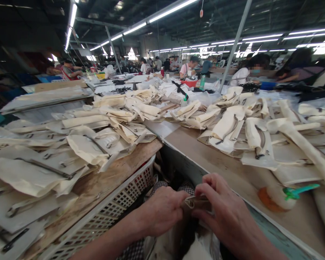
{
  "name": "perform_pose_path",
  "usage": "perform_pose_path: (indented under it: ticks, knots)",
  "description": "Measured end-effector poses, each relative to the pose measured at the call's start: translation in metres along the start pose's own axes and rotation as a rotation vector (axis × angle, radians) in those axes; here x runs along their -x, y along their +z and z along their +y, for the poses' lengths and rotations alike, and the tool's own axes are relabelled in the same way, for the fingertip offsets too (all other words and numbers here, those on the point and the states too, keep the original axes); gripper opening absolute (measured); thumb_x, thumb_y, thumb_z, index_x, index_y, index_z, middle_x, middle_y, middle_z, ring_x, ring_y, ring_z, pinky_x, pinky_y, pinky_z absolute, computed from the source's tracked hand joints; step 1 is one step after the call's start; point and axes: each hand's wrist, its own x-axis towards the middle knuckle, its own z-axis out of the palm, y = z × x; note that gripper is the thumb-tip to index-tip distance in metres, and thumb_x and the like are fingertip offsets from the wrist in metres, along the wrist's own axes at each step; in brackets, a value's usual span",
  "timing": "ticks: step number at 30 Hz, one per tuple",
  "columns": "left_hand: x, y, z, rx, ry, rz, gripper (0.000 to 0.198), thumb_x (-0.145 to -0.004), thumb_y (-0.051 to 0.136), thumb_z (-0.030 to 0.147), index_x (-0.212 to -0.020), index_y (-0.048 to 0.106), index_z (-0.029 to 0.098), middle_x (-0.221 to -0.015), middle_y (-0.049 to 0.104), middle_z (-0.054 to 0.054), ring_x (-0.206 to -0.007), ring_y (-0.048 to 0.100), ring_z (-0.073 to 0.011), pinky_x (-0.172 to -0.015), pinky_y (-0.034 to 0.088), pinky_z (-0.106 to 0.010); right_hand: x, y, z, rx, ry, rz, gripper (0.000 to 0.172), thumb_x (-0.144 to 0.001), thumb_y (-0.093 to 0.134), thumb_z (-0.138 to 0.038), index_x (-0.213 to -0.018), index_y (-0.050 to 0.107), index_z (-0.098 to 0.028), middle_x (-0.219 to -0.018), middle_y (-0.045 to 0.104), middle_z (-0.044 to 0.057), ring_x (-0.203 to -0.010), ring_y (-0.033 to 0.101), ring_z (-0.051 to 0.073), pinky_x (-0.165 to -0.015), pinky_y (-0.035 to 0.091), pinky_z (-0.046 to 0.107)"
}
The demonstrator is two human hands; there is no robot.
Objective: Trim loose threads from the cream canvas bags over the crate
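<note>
Over my lap, both hands hold a small brownish piece of material with a pale folded or looped edge. My left hand is closed, its thumb and fingers pinching the left end. The fingers of my right hand curl round the right side, with the thumb underneath. My hands cover much of the piece, so its full shape is hidden. Below them, cream and clear-wrapped material lies on my lap. To the right of my right hand, a squeeze bottle with a green nozzle and orange-brown contents lies on the table.
Cream fabric pieces with dark zipper-like strips pile up on the left wooden table and the right table. A white plastic basket stands at my left, between the tables. A green-capped bottle stands farther back. Several people work beyond.
</note>
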Motion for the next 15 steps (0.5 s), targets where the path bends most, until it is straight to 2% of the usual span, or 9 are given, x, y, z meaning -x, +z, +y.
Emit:
perform_pose_path:
  ticks: [4, 7, 11, 15]
  knots:
    - [-0.001, -0.001, -0.005, -0.016, -0.013, 0.004, 0.013, -0.074, 0.052, 0.01, -0.078, 0.059, 0.02, -0.075, 0.072, 0.001, -0.073, 0.069, -0.0171, -0.06, 0.036, -0.023, -0.012, -0.003, 0.001, -0.185, 0.064, -0.149, 0.047, -0.063, 0.074, 0.011, -0.087, 0.054, -0.023, -0.101, 0.048, 0.0, -0.089, 0.051, 0.02, -0.072, 0.043, 0.031]
    - [-0.002, -0.001, -0.007, -0.017, -0.031, 0.0, 0.017, -0.073, 0.051, 0.01, -0.081, 0.062, 0.02, -0.078, 0.073, -0.001, -0.075, 0.069, -0.0184, -0.062, 0.038, -0.024, -0.018, -0.004, 0.002, -0.218, 0.09, -0.248, 0.043, -0.064, 0.075, 0.01, -0.086, 0.057, -0.023, -0.098, 0.05, -0.002, -0.086, 0.052, 0.017, -0.071, 0.04, 0.028]
    - [-0.003, -0.002, -0.008, -0.004, -0.032, -0.012, 0.023, -0.073, 0.051, 0.012, -0.088, 0.066, 0.02, -0.083, 0.076, -0.004, -0.079, 0.071, -0.021, -0.063, 0.04, -0.024, -0.022, -0.005, 0.0, -0.154, 0.046, -0.303, 0.035, -0.067, 0.076, 0.008, -0.075, 0.056, -0.02, -0.092, 0.053, -0.003, -0.083, 0.051, 0.017, -0.068, 0.037, 0.027]
    - [-0.002, -0.003, -0.009, 0.02, -0.035, -0.005, 0.027, -0.074, 0.052, 0.011, -0.093, 0.068, 0.022, -0.088, 0.077, -0.002, -0.084, 0.071, -0.0211, -0.068, 0.044, -0.024, -0.022, -0.004, 0.001, -0.141, 0.025, -0.315, 0.031, -0.071, 0.075, 0.004, -0.077, 0.057, -0.02, -0.095, 0.055, -0.002, -0.084, 0.053, 0.017, -0.068, 0.039, 0.026]
